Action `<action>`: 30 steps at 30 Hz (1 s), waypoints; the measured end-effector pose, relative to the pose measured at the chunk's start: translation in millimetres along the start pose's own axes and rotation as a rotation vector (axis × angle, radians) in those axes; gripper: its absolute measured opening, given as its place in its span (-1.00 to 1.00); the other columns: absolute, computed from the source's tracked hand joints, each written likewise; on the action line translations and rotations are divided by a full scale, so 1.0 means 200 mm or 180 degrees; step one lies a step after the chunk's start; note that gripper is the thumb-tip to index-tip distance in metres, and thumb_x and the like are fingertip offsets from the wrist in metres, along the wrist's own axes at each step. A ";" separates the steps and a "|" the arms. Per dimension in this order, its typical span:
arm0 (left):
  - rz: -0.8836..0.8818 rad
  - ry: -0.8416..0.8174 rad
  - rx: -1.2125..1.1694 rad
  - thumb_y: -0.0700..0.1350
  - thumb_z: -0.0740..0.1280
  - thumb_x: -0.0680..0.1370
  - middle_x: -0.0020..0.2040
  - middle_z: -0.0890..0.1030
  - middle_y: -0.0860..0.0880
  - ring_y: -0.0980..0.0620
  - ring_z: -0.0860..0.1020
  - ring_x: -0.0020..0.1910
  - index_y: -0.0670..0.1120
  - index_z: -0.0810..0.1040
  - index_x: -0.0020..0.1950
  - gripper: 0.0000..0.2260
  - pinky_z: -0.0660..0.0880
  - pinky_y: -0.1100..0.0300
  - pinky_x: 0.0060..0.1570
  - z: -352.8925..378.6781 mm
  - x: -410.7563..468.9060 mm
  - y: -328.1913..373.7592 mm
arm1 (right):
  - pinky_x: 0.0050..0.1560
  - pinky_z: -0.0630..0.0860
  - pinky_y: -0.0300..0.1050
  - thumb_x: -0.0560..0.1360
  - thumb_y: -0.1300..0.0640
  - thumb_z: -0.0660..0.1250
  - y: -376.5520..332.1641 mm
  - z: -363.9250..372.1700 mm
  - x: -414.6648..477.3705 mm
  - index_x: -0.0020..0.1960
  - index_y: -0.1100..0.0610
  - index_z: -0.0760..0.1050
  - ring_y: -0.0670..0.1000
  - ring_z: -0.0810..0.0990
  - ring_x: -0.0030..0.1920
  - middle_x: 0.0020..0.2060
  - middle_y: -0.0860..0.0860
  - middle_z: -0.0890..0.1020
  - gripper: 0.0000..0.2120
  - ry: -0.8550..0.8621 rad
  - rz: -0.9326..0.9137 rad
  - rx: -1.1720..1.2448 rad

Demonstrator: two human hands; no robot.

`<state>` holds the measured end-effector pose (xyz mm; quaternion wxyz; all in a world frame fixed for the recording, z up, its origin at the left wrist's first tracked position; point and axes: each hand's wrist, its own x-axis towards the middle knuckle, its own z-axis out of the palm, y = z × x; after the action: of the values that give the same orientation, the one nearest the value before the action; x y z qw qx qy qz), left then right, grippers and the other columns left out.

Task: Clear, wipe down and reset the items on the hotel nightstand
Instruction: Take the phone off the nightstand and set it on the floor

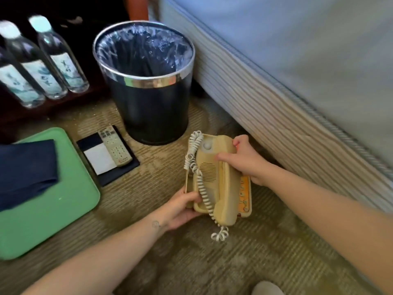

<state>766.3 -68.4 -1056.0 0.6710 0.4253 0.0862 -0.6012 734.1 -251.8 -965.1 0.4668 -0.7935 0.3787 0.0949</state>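
Hands (182,207) around phone (214,179)

The patterned carpet (148,209) carries a black wastebasket (148,103); left of it lie a green tray (42,231) and a dark pad (119,173), apparently leather.

A black waste bin (148,99) with a chrome rim and clear liner stands on patterned carpet (212,262), beside a striped mattress (276,71).
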 end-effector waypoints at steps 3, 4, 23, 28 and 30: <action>-0.0066 0.0181 0.0093 -0.45 0.22 0.45 0.12 0.62 -0.23 -0.18 0.60 0.07 -0.12 0.41 0.33 -0.51 0.62 -0.11 0.00 -0.07 0.05 -0.01 | 0.07 0.56 0.08 0.37 0.00 0.51 0.04 0.08 0.08 0.22 -0.04 0.13 0.06 0.50 0.10 0.08 0.02 0.41 -0.37 -0.0024 0.0240 0.0457; -0.0070 0.0239 0.0227 -0.43 0.25 0.43 0.16 0.60 -0.22 -0.17 0.59 0.12 -0.08 0.38 0.36 -0.47 0.61 -0.11 0.04 -0.10 0.07 -0.02 | 0.09 0.57 0.10 0.33 -0.01 0.54 0.06 0.11 0.11 0.20 -0.07 0.14 0.07 0.50 0.11 0.11 0.04 0.41 -0.33 -0.0025 0.0291 0.0541; 0.2874 -0.0135 0.6733 0.09 0.27 0.48 0.22 0.55 0.09 0.04 0.43 0.24 0.03 0.34 0.44 -0.47 0.11 0.07 0.31 -0.29 0.02 0.06 | 0.19 0.52 0.20 0.38 0.19 0.52 0.16 0.16 0.22 0.27 -0.11 0.19 0.13 0.54 0.14 0.20 0.06 0.44 -0.35 0.0227 0.0396 0.1991; 0.3028 0.0123 0.6719 0.05 0.22 0.46 -0.05 0.51 0.11 0.05 0.43 0.07 0.10 0.62 -0.08 -0.80 0.13 0.05 0.25 -0.38 -0.02 0.22 | 0.20 0.52 0.16 0.40 0.10 0.51 0.12 0.14 0.23 0.26 -0.11 0.15 0.11 0.52 0.15 0.20 0.06 0.40 -0.36 0.0347 0.0211 0.1588; 0.2801 0.0230 0.6553 0.03 0.18 0.43 -0.05 0.47 0.14 0.05 0.41 0.11 0.08 0.61 -0.18 -0.79 0.12 0.07 0.24 -0.44 -0.05 0.26 | 0.19 0.51 0.12 0.38 0.05 0.52 0.13 0.18 0.22 0.25 -0.08 0.14 0.09 0.49 0.15 0.18 0.03 0.38 -0.35 0.0355 0.0156 0.1326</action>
<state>844.2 -5.9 -1080.1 0.1506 0.7883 -0.5906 -0.0837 753.5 -252.1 -1023.8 0.5966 -0.6745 0.4346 -0.0181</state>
